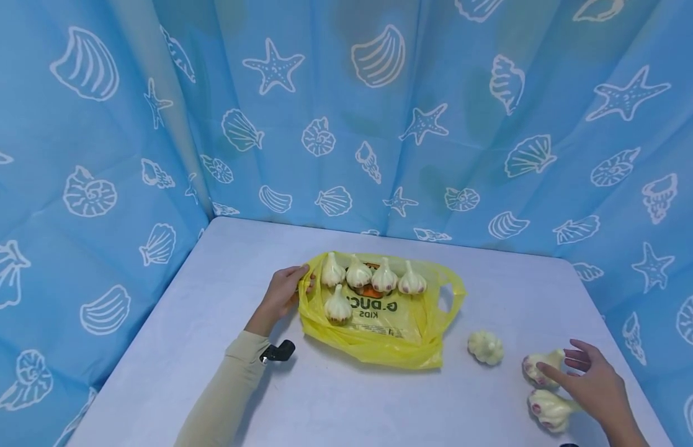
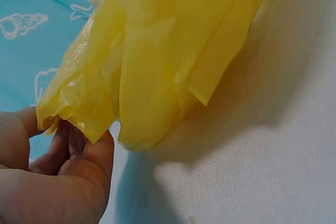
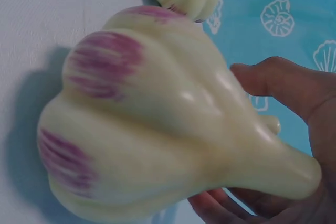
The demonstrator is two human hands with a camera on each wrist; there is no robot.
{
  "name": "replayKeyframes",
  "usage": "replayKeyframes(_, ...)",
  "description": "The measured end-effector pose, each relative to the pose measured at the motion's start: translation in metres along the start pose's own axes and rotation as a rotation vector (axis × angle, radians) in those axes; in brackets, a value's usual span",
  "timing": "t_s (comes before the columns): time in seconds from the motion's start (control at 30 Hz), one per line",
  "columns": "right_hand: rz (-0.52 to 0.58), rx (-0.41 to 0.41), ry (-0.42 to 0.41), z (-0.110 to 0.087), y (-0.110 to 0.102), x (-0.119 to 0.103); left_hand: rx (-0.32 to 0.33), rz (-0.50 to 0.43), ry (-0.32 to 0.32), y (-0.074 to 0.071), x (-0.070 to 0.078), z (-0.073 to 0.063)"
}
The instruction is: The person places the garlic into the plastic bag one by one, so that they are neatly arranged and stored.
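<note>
My left hand (image 1: pixel 281 288) pinches the left rim of a yellow plastic bag (image 1: pixel 402 316) lying on the table; the left wrist view shows thumb and fingers on the gathered plastic (image 2: pixel 79 98). Several garlic bulbs (image 1: pixel 357 273) form a row along the bag's upper part, with one more bulb (image 1: pixel 339 305) below them at left. My right hand (image 1: pixel 597 382) is at a purple-marked garlic bulb (image 1: pixel 538 372), thumb and fingers spread apart. Just below that lies another bulb (image 1: pixel 549 411), large in the right wrist view (image 3: pixel 142 114), its stem before the palm.
A paler garlic bulb (image 1: pixel 485 347) rests on the white table (image 1: pixel 324 397) between the bag and my right hand. Blue curtains (image 1: pixel 335 93) with white shell and starfish prints stand behind and beside the table.
</note>
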State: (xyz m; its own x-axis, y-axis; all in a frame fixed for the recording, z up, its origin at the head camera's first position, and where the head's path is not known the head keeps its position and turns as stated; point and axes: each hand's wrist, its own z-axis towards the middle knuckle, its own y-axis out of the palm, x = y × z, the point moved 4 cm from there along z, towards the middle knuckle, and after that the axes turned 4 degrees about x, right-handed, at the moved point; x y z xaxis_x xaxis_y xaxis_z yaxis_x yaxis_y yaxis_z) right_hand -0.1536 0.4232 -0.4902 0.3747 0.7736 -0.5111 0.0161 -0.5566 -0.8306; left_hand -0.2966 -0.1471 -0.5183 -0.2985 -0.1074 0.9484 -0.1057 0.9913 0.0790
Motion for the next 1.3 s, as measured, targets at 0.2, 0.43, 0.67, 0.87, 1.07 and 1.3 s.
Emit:
replayKeyframes(0.2, 0.003, -0.049, 0.012, 0.002, 0.004, 0.004, -0.011, -0.011, 0.008, 0.0, -0.001, 0.001)
replayKeyframes(0.43, 0.003, -0.064, 0.017, 0.002, 0.006, 0.003, -0.012, -0.016, 0.004, 0.001, -0.002, 0.003)
replayKeyframes(0.67, -0.027, -0.155, 0.058, 0.003, 0.009, 0.004, -0.004, -0.015, -0.01, 0.001, -0.003, 0.005)
replayKeyframes(0.87, -0.041, -0.166, 0.067, 0.007, 0.011, 0.008, -0.008, -0.018, -0.007, 0.001, -0.004, 0.004)
replayKeyframes(1.07, -0.059, -0.161, 0.039, 0.007, 0.011, 0.007, 0.002, 0.002, -0.011, 0.0, -0.003, 0.003)
replayKeyframes(1.3, -0.052, -0.154, 0.029, 0.004, 0.009, 0.001, 0.006, 0.007, -0.016, -0.001, -0.002, 0.003)
